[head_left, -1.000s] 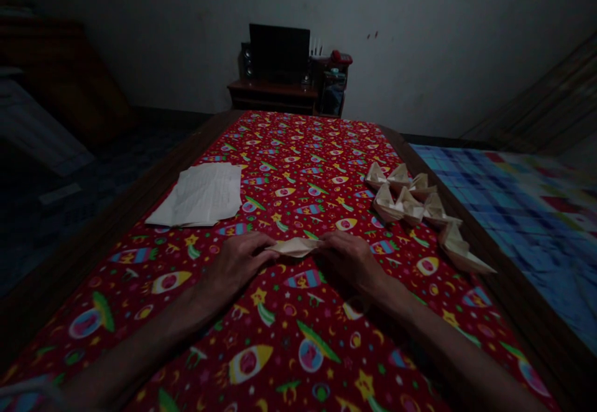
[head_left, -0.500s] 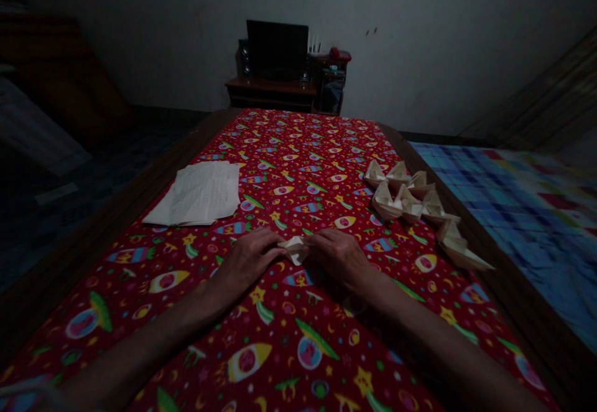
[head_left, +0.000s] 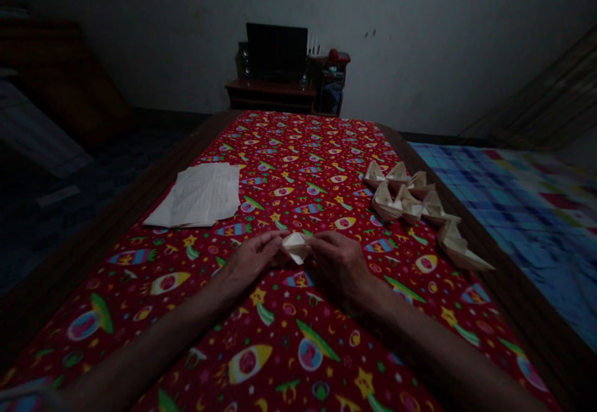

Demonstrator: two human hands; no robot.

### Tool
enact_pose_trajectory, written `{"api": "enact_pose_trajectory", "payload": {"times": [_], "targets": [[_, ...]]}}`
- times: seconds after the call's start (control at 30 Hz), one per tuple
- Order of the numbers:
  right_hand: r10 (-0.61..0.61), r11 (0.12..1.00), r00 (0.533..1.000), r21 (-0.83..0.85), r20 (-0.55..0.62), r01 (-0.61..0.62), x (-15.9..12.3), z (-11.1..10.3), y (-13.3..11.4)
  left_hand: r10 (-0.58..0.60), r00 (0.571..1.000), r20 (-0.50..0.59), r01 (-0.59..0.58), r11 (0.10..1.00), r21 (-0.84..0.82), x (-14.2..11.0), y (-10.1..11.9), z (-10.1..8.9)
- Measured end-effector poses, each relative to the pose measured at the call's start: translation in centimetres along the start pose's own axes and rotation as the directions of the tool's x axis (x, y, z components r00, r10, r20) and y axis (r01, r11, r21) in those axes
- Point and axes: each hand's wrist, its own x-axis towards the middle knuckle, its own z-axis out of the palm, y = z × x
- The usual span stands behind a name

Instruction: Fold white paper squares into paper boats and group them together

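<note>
Between my two hands, low over the red patterned cloth [head_left: 289, 312], is a small piece of folded paper [head_left: 295, 248], pale and diamond-shaped from above. The fingers of my left hand [head_left: 254, 256] are closed on its left end. Closed too, my right hand [head_left: 340, 257] pinches the right end; some fingertips of both hands are hidden. Off to the right, several folded paper boats [head_left: 405, 201] stand in a cluster near the cloth's edge. A stack of loose paper sheets [head_left: 205, 195] lies to the left, beyond my left hand.
Dark wooden borders [head_left: 153, 169] run along the cloth's sides. At the far end a monitor [head_left: 277, 51] with speakers stands on a wooden desk [head_left: 270, 91], beside a red telephone [head_left: 338, 56]. A blue checked sheet [head_left: 471, 194] spreads at the right.
The folded paper now shows a wider diamond face between my fingers. Both hands have shifted their grip slightly around its ends. The boats and sheet stack have stayed in place.
</note>
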Motion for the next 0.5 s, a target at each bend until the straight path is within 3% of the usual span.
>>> {"api": "enact_pose_trajectory", "payload": {"times": [0.1, 0.27, 0.5], "targets": [[-0.016, 1.000, 1.000, -0.026, -0.006, 0.016, -0.3, 0.3, -0.1, -0.071, 0.997, 0.004, 0.071, 0.984, -0.166, -0.3, 0.3, 0.5], [-0.038, 0.998, 0.997, 0.049, 0.065, 0.035, -0.2, 0.1, -0.6, -0.074, 0.997, -0.035, 0.068, 0.985, -0.161, -0.4, 0.2, 0.5], [0.211, 0.899, 0.956, 0.343, 0.202, -0.271, 0.4, -0.4, -1.8, -0.046, 0.993, -0.111, 0.030, 0.990, -0.137, -0.4, -0.3, 0.7]]}}
